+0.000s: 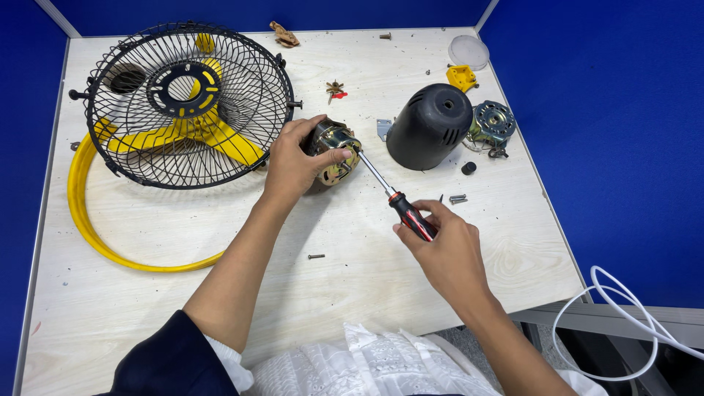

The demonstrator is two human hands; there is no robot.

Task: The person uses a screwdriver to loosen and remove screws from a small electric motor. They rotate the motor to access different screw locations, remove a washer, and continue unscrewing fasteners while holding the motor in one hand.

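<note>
My left hand (297, 163) grips a metal fan motor (336, 149) on the pale wooden table (220, 293), thumb pressed against its front. A red-and-black handled screwdriver (400, 202) is gripped in my right hand (444, 249); its shaft slants up-left and the tip meets the motor's front face. Left of the motor lies a black wire fan cage (187, 103) with a yellow blade underneath and a yellow ring (95, 220) curving out below it.
A black motor housing (429, 125) stands right of the motor, with a second motor part (493, 123), a yellow plastic piece (460, 76) and a clear round cap (468, 51) behind. Loose screws (457, 198) (316, 257) lie about. A white cable (623, 323) hangs off the right edge.
</note>
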